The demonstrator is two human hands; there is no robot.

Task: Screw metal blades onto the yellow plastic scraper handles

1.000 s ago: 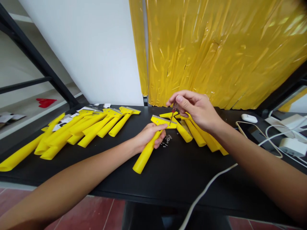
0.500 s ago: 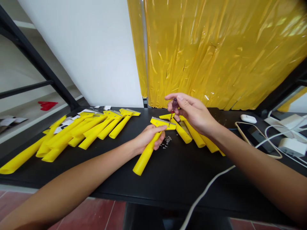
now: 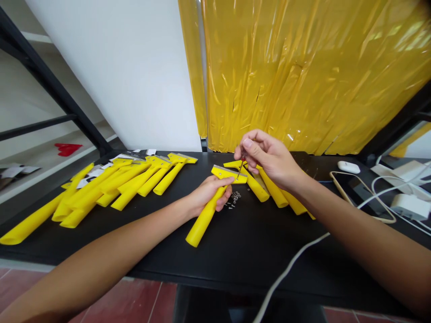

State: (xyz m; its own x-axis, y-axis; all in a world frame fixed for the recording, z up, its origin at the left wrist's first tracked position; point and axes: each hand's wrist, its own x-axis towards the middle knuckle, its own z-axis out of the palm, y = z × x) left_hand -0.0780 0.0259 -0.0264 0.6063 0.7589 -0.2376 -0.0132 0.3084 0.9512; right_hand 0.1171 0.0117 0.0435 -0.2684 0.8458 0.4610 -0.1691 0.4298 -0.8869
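Rolled inward since the earlier frame, the right hand (image 3: 271, 161) now closes its fingers around a small screwdriver (image 3: 241, 165), hiding the dark handle so that only the thin shaft shows, slanting down and to the left. Its tip meets the flat head of a yellow scraper (image 3: 204, 222), near the head's right end. The left hand (image 3: 212, 194) is clamped around that scraper's neck, just below the head, with the fingers wrapped over it. From this grip the long handle runs toward the person and down to the left, its end close above or resting on the black table (image 3: 269, 260). The head faces away, with a metal blade (image 3: 229, 172) along its far edge. The left hand is nearer the handle; the right hangs over the head from the right. Tiny screws (image 3: 233, 200) lie just right of the left hand. More scrapers (image 3: 272, 190) overlap just beyond, and a larger heap of scrapers (image 3: 124, 184) lies off to the left.
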